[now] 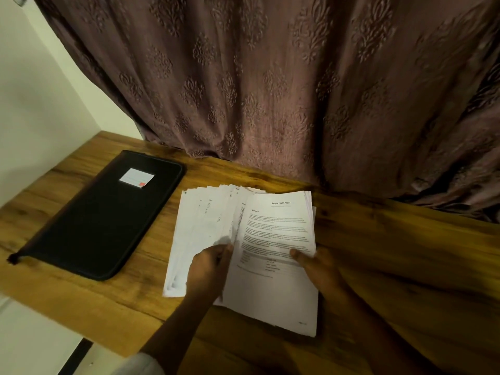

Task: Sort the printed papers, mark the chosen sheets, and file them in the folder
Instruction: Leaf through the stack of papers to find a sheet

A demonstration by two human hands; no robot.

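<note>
Wooden counter [392, 253], brown curtain [270, 90] behind: my left hand [208, 269] and right hand [319, 269] pinch the fanned papers [273, 234] beside the folder [102, 217].

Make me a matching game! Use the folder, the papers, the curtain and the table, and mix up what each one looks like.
Things:
1. folder
2. papers
3. curtain
4. table

Looks like:
A. white, fanned out
B. black, lying closed
C. patterned, hanging at the back
D. wooden, under the other things

Pairs: 1-B, 2-A, 3-C, 4-D
</note>
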